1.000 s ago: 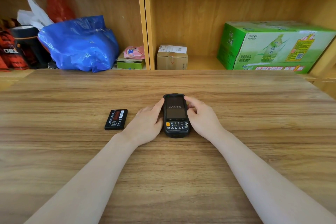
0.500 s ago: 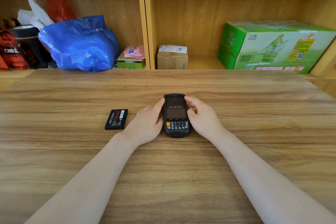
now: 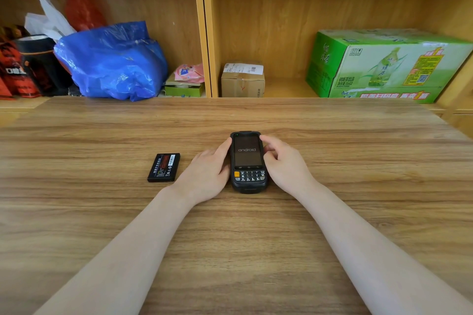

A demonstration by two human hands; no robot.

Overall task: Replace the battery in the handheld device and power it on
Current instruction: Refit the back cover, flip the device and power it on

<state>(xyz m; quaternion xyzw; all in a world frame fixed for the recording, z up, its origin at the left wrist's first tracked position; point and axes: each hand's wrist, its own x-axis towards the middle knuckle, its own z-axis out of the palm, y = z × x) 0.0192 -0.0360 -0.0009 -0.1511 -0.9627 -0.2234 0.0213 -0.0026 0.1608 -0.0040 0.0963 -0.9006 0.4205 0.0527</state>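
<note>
A black handheld device [image 3: 248, 161] with a small keypad lies face up on the wooden table [image 3: 230, 238]; its screen shows the word "android". My left hand [image 3: 207, 174] holds the device's left edge, thumb along its side. My right hand [image 3: 284, 163] grips the right edge with curled fingers, the fingertips at the upper right corner. A loose black battery [image 3: 164, 167] with a red label lies flat on the table to the left of my left hand, apart from it.
Behind the table runs a wooden shelf with a blue plastic bag [image 3: 112, 61], a small cardboard box [image 3: 242, 80], a green drinks carton [image 3: 384, 66], a small green box [image 3: 184, 88] and dark packets [image 3: 18, 66] at the far left.
</note>
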